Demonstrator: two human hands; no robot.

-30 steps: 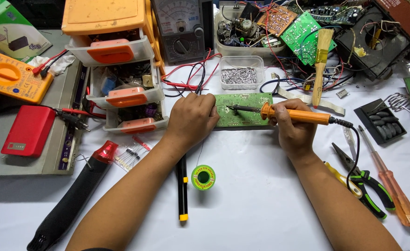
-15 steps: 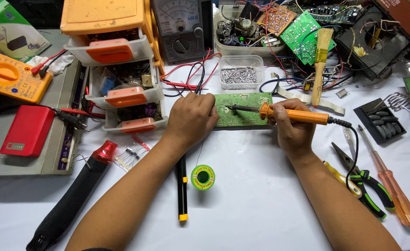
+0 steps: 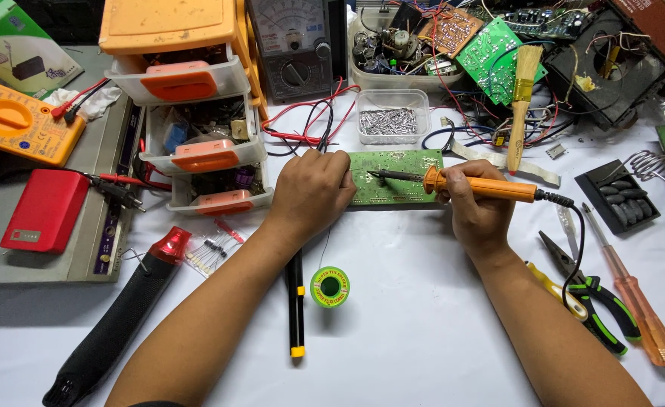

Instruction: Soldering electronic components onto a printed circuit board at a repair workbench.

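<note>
Green solder spool (image 3: 329,286) sits nearest on the counter (image 3: 423,332); beyond it, left hand (image 3: 311,193) pinches its wire at the green circuit board (image 3: 395,176), while right hand (image 3: 477,213) clasps the orange soldering iron (image 3: 460,183), lying left-right, tip pointing left

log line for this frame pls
right hand: holds soldering iron, tip on green circuit board | left hand: rests on board's left end | solder spool: nearby

green circuit board (image 3: 396,177) flat, orange soldering iron (image 3: 477,186) over it
</note>
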